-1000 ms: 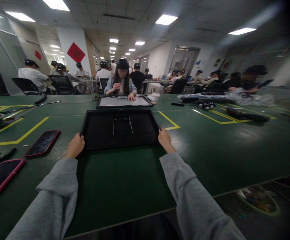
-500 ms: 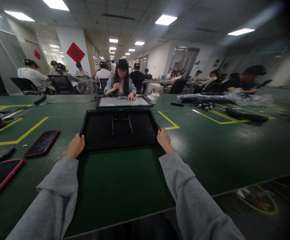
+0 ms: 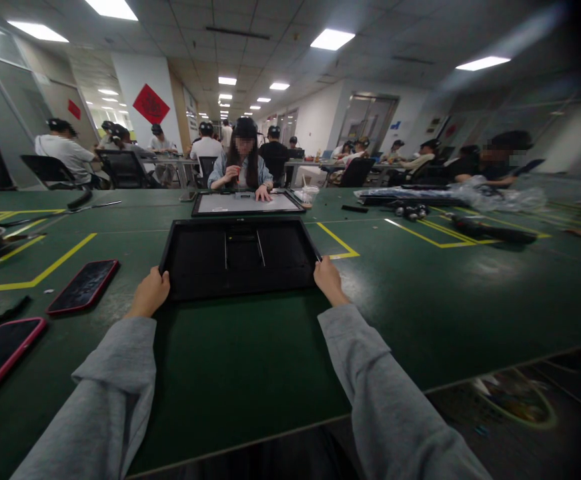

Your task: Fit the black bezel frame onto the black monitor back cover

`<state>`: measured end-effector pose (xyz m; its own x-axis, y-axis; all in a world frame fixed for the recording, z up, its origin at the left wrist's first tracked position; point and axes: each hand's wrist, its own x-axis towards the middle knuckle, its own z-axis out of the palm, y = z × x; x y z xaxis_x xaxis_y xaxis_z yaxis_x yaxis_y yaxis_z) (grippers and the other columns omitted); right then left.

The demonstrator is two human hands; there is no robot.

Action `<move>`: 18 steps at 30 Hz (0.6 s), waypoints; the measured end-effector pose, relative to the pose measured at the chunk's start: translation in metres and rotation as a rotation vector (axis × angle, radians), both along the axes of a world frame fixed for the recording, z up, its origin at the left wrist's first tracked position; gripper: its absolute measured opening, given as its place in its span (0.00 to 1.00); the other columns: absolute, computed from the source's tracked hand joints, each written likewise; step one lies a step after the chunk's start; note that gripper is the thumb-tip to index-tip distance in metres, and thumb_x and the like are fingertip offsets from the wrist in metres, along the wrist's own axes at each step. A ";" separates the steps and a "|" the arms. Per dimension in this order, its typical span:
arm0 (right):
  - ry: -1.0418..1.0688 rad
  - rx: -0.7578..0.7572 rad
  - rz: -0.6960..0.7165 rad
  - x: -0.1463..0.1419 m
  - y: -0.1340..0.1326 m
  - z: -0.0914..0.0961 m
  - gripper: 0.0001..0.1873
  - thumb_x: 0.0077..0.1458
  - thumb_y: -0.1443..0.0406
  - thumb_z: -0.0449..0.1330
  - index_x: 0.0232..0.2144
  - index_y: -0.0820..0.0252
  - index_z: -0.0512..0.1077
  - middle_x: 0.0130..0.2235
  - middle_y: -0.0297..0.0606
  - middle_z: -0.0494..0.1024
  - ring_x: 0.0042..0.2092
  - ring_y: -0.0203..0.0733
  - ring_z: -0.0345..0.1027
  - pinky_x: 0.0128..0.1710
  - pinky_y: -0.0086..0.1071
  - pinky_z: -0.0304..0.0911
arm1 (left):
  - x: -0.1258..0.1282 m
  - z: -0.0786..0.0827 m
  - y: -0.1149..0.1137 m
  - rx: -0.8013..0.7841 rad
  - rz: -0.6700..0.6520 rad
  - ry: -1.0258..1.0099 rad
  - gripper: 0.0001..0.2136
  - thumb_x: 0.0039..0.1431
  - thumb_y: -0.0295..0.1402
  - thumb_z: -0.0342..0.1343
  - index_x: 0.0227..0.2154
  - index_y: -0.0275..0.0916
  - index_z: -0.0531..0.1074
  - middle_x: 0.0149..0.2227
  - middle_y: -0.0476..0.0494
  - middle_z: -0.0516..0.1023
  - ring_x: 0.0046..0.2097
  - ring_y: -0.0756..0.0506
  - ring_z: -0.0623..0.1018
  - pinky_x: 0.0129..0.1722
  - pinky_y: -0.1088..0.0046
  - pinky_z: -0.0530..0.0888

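Note:
A shallow black rectangular monitor back cover (image 3: pixel 200 257) lies in front of me, its hollow side up. Two thin metal strips (image 3: pixel 259 250) and a dark recess show in its middle. My left hand (image 3: pixel 151 292) is closed around its left edge near the front corner. At the opposite edge my right hand (image 3: pixel 329 280) grips it too, thumb on top. The fingers beneath both edges are hidden. Just beyond the cover lies a display panel (image 3: pixel 220 203) with a pale grey back and a black frame.
Across the green table (image 3: pixel 250 373) a co-worker (image 3: pixel 243 157) rests one hand on the panel. Two red-cased phones (image 3: pixel 84 287) lie at my left. Yellow tape, plastic wrapping (image 3: pixel 490 195) and dark tools (image 3: pixel 495 231) are at the right. A waste basket (image 3: pixel 515 400) stands below the table edge.
My hands and the black cover have hardly moved. Part of another person's arm has come into view at the far right edge.

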<state>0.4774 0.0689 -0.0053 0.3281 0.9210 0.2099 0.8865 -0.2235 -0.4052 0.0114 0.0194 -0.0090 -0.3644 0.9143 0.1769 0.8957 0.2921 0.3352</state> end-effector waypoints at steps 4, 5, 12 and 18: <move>-0.009 0.004 0.000 0.001 0.002 -0.002 0.16 0.65 0.65 0.44 0.50 0.67 0.63 0.44 0.52 0.76 0.46 0.50 0.72 0.41 0.35 0.61 | -0.001 0.000 0.000 0.000 -0.005 -0.002 0.24 0.64 0.40 0.37 0.55 0.28 0.62 0.46 0.24 0.76 0.48 0.33 0.77 0.44 0.60 0.70; -0.011 0.004 -0.001 0.001 0.002 -0.002 0.16 0.65 0.65 0.44 0.50 0.67 0.63 0.44 0.52 0.76 0.46 0.50 0.72 0.41 0.35 0.61 | -0.001 0.000 0.000 -0.001 -0.003 -0.002 0.24 0.64 0.40 0.37 0.55 0.28 0.62 0.46 0.24 0.76 0.48 0.34 0.77 0.44 0.60 0.70; 0.000 -0.014 -0.004 -0.001 0.000 0.001 0.16 0.65 0.65 0.44 0.51 0.67 0.62 0.45 0.53 0.75 0.47 0.49 0.72 0.43 0.35 0.61 | -0.002 -0.003 0.001 -0.004 -0.001 0.009 0.25 0.64 0.41 0.37 0.55 0.28 0.61 0.47 0.24 0.76 0.48 0.33 0.77 0.44 0.60 0.70; -0.012 -0.019 -0.001 -0.002 -0.002 0.003 0.16 0.65 0.66 0.44 0.50 0.68 0.62 0.45 0.54 0.75 0.47 0.49 0.71 0.43 0.34 0.60 | -0.001 -0.002 0.001 -0.008 -0.003 0.027 0.23 0.64 0.40 0.37 0.54 0.29 0.62 0.46 0.25 0.76 0.46 0.35 0.77 0.43 0.61 0.70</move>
<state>0.4751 0.0667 -0.0019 0.3268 0.9245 0.1960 0.8910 -0.2322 -0.3900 0.0102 0.0203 -0.0112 -0.3572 0.9167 0.1792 0.9052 0.2924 0.3084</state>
